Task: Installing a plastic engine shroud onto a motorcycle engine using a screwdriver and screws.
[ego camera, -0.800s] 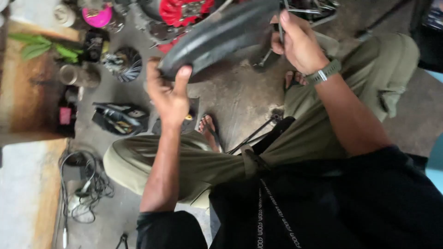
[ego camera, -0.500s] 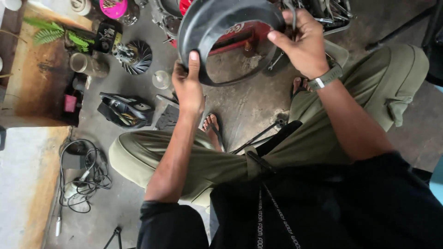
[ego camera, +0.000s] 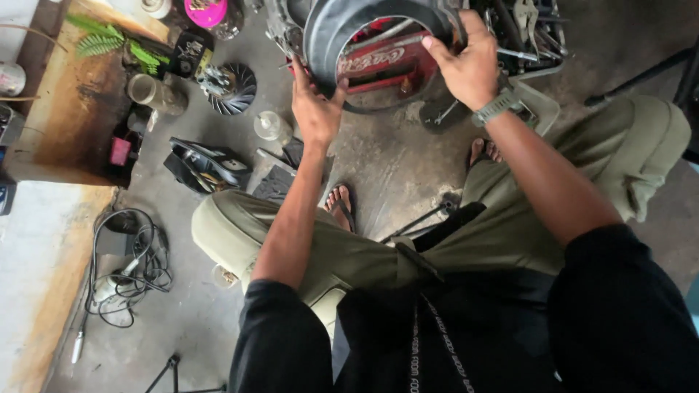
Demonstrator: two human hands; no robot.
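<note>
I hold a black rubber tyre (ego camera: 324, 33) upright in front of me, its opening facing me. My left hand (ego camera: 314, 109) grips its lower left edge. My right hand (ego camera: 468, 64), with a watch on the wrist, grips its right side. Through the tyre's opening a red tool tray (ego camera: 386, 62) shows on the floor. I sit low with my knees apart, in olive trousers and sandals.
On the concrete floor lie a finned metal fan wheel (ego camera: 231, 87), a clear jar (ego camera: 272, 126), a black plastic cover (ego camera: 207, 164), a grey cylinder (ego camera: 154, 93) and a coil of cable (ego camera: 127, 266). A tray of tools (ego camera: 528, 36) sits at the top right.
The tyre has turned from nearly flat to upright with its opening towards me, and both hands have shifted along its rim. The view has tilted a little.
</note>
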